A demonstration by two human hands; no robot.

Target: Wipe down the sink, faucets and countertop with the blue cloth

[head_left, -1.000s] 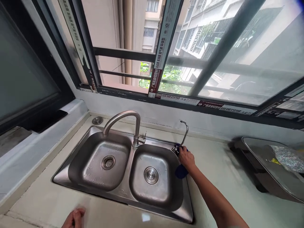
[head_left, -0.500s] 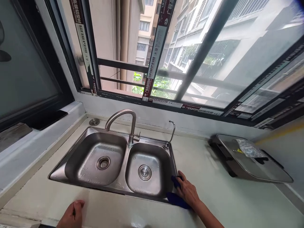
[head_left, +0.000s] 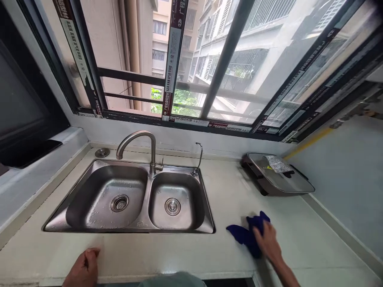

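Note:
My right hand (head_left: pixel 269 241) presses a dark blue cloth (head_left: pixel 249 235) onto the pale countertop (head_left: pixel 167 253), to the right of the sink. Its fingers are closed over the bunched cloth, and one flap spreads out toward the sink. At the counter's front edge on the left is my left hand (head_left: pixel 83 269), its fingers curled in with nothing visible in them. The double-bowl steel sink (head_left: pixel 148 199) lies beyond both hands. A few water drops dot its larger left bowl.
A curved steel faucet (head_left: pixel 154 151) rises behind the sink, with a thin spout (head_left: pixel 200 155) at its right corner. A lidded electric pan (head_left: pixel 278 179) stands at the back right, a crumpled silvery packet on its lid. A drain plug (head_left: pixel 102 152) sits back left. Windows line the wall.
My right hand has carried the blue cloth from the sink's right rim across the counter to the right. My left hand stays curled near the front edge. The view has turned rightward.

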